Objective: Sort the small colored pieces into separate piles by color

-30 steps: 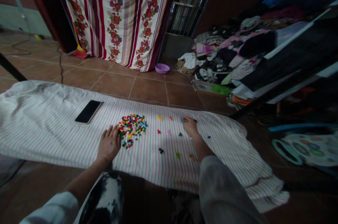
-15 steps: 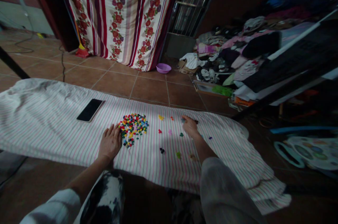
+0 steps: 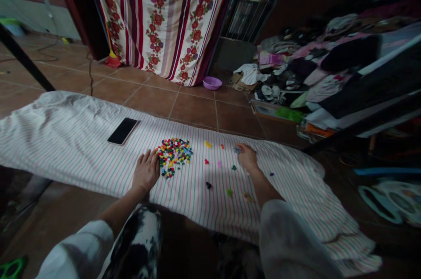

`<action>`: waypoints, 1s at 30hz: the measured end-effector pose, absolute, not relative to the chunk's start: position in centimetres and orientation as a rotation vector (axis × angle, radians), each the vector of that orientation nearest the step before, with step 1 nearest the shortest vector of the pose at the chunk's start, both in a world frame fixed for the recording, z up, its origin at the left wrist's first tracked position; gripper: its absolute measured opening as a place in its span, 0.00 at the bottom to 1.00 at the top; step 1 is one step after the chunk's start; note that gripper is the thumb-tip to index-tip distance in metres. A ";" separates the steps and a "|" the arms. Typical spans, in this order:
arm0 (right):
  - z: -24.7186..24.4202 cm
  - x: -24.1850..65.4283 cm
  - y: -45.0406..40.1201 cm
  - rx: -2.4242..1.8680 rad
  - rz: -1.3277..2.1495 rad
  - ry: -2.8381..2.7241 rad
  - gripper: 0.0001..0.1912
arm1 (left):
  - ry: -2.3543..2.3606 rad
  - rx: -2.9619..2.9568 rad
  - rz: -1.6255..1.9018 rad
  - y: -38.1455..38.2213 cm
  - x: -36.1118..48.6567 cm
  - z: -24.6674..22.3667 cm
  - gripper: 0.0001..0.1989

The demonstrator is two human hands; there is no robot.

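Observation:
A mixed pile of small multicoloured beads or blocks (image 3: 174, 156) lies on the striped cloth (image 3: 197, 209). My left hand (image 3: 146, 171) rests palm down, fingers stretched, against the pile's left edge. Over to the right, my right hand (image 3: 247, 156) has its fingers drawn together on a little grey group of pieces (image 3: 237, 150); whatever is between the fingertips is too small to make out. Sorted by colour, small groups lie between the hands and nearer me: yellow (image 3: 208, 144), orange (image 3: 222, 146), red (image 3: 206, 162), pink (image 3: 219, 163), dark green (image 3: 234, 167), black (image 3: 208, 185), lime green (image 3: 229, 192) and beige (image 3: 249, 198).
A phone (image 3: 123, 131) lies on the cloth left of the pile. A purple piece (image 3: 272, 174) sits right of my right forearm. Beyond the cloth are a tiled floor, a purple basin (image 3: 212, 83), a floral curtain (image 3: 161, 20) and heaped clothes (image 3: 296, 59).
The view has shifted, so everything appears a little further right. My right hand stays by the grey group, its fingertips slightly changed in position. My left hand remains beside the pile.

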State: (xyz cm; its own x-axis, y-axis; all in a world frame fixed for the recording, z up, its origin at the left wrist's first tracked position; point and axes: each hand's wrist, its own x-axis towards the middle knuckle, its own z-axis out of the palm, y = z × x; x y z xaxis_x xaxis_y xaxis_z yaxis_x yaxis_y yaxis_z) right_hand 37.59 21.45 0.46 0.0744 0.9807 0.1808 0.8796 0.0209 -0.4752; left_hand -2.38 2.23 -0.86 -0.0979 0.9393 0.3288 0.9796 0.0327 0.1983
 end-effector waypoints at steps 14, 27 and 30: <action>2.2 28.7 17.8 -1.489 0.328 -1.942 0.19 | -2.212 -2.040 -0.613 2.2 -2.4 -0.9 0.20; 0.2 15.1 10.8 -1.024 0.663 -2.246 0.17 | -2.180 -2.105 -0.633 2.1 -2.7 -1.2 0.20; 0.1 14.1 10.6 -1.073 0.632 -2.283 0.17 | -2.178 -2.095 -0.667 2.2 -2.7 -1.2 0.21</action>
